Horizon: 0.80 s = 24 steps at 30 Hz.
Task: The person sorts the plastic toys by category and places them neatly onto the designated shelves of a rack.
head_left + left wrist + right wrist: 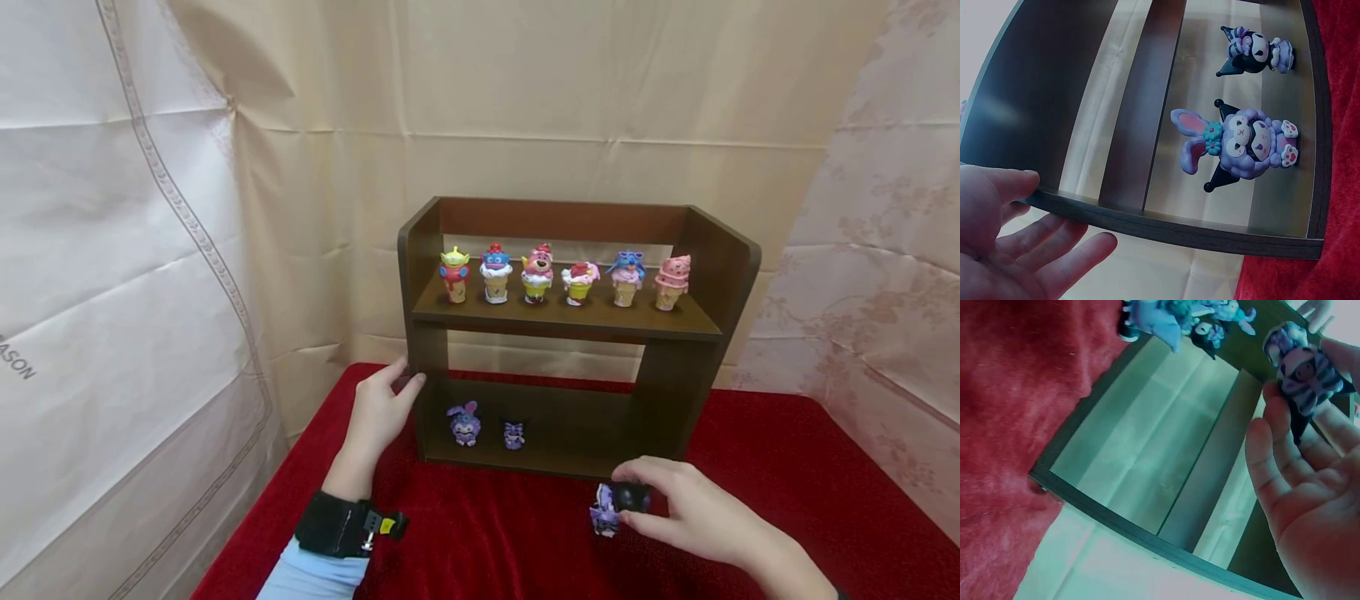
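My left hand (380,408) is at the left side panel of a dark brown two-tier shelf (562,327); in the left wrist view its thumb is at the panel's edge and its fingers lie along the outer side. In front of the shelf's lower right, my right hand (693,504) holds a small purple-and-black figurine (1305,375) with a striped bow between thumb and fingertips. On the lower tier stand a lavender bunny-eared figurine (1250,144) and a smaller black-and-purple figurine (1257,51), side by side toward the left.
Several ice-cream-cone figurines, among them a green-headed one (454,275) and a pink one (672,282), line the upper tier. Red cloth (480,533) covers the table. A lavender figure (1155,322) shows at the right wrist view's top edge. Beige curtain (525,100) hangs behind.
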{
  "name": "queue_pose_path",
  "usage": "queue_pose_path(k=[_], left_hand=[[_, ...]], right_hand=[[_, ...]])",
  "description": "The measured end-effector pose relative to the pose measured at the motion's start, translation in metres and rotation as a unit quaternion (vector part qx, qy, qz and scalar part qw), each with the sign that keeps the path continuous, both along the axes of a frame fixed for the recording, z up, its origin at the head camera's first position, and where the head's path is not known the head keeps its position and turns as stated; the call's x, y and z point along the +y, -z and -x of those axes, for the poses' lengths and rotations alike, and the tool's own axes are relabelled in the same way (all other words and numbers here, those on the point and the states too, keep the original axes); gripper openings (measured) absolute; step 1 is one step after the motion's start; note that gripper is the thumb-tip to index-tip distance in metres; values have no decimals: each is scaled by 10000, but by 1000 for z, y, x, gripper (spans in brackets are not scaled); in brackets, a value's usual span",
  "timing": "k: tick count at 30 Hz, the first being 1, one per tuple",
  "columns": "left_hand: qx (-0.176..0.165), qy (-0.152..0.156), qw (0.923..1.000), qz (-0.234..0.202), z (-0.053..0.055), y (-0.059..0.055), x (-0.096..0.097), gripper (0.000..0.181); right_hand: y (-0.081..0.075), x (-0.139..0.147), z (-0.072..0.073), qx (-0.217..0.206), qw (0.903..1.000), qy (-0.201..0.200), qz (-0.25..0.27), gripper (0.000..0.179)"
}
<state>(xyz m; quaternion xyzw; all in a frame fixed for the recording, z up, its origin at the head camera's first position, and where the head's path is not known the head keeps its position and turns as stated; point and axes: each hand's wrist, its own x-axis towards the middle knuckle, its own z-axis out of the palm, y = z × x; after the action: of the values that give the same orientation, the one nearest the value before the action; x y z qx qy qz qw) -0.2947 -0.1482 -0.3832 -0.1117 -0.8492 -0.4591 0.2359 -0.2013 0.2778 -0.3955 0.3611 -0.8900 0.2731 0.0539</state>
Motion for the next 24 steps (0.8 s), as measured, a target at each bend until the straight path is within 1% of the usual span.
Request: queue_pose_path(k=[3, 5, 9, 12, 17, 24], left_hand=[[0, -24, 10000, 0, 1, 0, -1, 45], [11, -20, 10000, -1, 1, 0, -1, 44], [8, 5, 10000, -3, 0, 0, -1, 44], [-11, 9, 10000, -14, 0, 0, 0, 44], [14, 2, 10000, -28, 0, -1, 1, 44], [29, -5, 10000, 21, 0, 0, 1, 45]], right_hand=[[-4, -2, 2, 181, 9991, 166, 335, 34], [-5, -4, 5, 410, 9972, 228, 578, 36], [-6, -8, 11, 988, 9903, 417, 883, 40], [-6, -11, 15, 1284, 9845, 613, 1024, 44], [-10, -15, 23, 1563, 9773, 834, 1165, 43], [-14, -18, 33, 1718, 9739, 881, 1193, 44]])
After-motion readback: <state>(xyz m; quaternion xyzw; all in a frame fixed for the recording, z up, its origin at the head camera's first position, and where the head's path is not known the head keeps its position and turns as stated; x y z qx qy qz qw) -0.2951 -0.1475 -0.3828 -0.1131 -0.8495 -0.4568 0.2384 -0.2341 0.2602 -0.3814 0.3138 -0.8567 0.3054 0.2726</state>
